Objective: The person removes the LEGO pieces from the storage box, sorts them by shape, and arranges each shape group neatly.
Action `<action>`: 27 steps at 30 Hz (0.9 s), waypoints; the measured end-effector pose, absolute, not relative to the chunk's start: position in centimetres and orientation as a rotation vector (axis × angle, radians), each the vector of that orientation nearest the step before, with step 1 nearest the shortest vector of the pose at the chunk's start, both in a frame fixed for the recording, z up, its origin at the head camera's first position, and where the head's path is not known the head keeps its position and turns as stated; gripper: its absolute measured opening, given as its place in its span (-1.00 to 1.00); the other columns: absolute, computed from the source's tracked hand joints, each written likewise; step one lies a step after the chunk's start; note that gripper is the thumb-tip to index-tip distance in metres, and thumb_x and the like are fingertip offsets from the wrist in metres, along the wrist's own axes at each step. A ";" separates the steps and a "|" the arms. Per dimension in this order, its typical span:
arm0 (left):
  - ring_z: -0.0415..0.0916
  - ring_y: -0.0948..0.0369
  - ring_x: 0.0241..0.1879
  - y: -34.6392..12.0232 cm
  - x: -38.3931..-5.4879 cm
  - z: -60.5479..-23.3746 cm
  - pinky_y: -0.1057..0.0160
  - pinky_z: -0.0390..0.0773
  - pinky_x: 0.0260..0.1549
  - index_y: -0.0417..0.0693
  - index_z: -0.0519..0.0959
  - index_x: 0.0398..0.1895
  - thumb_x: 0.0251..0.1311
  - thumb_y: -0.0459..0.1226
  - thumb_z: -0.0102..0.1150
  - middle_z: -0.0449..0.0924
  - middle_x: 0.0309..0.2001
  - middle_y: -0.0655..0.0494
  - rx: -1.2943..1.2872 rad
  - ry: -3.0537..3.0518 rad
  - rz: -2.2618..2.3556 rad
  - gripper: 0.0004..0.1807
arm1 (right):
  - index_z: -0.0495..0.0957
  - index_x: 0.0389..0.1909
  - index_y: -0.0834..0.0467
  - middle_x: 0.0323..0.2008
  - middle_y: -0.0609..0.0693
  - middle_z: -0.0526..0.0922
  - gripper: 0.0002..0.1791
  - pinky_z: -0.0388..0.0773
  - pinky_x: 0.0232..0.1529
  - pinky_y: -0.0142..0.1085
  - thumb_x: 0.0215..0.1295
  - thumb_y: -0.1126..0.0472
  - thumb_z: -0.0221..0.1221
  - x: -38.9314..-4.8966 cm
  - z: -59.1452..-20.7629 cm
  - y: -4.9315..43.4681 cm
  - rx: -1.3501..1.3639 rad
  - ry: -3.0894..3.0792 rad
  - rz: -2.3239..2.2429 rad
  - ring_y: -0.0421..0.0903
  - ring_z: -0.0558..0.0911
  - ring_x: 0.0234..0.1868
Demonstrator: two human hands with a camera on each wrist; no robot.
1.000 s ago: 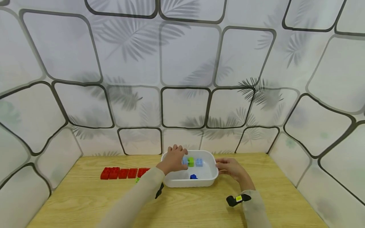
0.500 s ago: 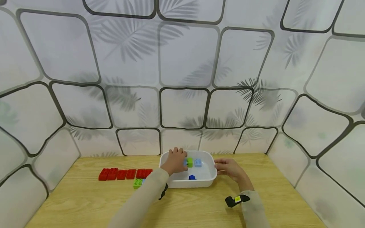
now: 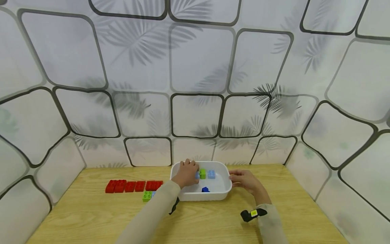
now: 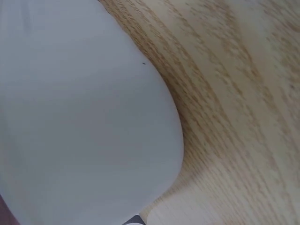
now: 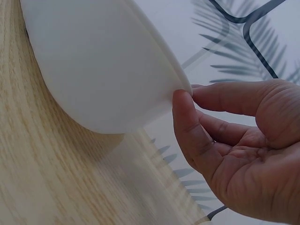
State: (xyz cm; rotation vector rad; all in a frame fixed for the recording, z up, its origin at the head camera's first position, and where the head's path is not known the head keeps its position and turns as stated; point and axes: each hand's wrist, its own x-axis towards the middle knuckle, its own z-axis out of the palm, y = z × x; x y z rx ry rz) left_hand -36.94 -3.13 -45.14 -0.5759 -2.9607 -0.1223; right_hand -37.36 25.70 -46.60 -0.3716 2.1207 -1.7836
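A white plastic bin (image 3: pixel 203 196) stands on the wooden table with several toy building bricks in it. My left hand (image 3: pixel 186 174) reaches over its left side, fingers curled down round a light blue brick (image 3: pixel 197 175) that they partly hide. Right beside that brick is a lime green brick (image 3: pixel 202 174). A second light blue brick (image 3: pixel 211 174) lies farther right, and a dark blue brick (image 3: pixel 205 189) sits near the front wall. At the bin's right end my right hand (image 3: pixel 248 180) pinches the rim between thumb and fingers, plain in the right wrist view. Only the bin's outer wall (image 4: pixel 93 112) fills the left wrist view.
Left of the bin, several red bricks (image 3: pixel 130 186) lie in a row on the table (image 3: pixel 91 217). In front of them are a lime green brick (image 3: pixel 147 196) and a light blue brick (image 3: pixel 153 194), partly behind the left sleeve. A patterned wall covering (image 3: pixel 195 115) encloses the table's back and sides.
My left hand has lowered into the bin, and its fingers have drawn closer together at the light blue brick. The right hand keeps its place on the rim.
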 end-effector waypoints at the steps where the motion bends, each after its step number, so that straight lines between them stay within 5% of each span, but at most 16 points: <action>1: 0.37 0.07 0.01 -3.2 -37.1 -45.3 -0.03 0.37 0.07 0.00 0.61 -0.05 0.08 -0.04 0.48 0.58 -0.05 0.07 -0.577 -2.957 -0.117 -0.58 | 0.33 0.30 0.59 -0.11 -0.03 0.72 -0.46 0.68 -0.13 -0.34 0.47 0.30 0.13 -37.4 -46.6 25.7 -0.368 2.128 -1.780 -0.23 0.69 -0.20; 27: 0.32 0.11 -0.08 -4.1 -36.9 -45.5 0.00 0.33 0.03 0.02 0.62 -0.17 -0.02 -0.03 0.56 0.59 -0.12 0.10 -0.656 -2.945 -0.170 -0.59 | 0.35 0.29 0.58 -0.07 -0.02 0.73 -0.47 0.68 -0.12 -0.33 0.47 0.30 0.14 -37.2 -46.4 25.7 -0.373 2.131 -1.779 -0.24 0.69 -0.19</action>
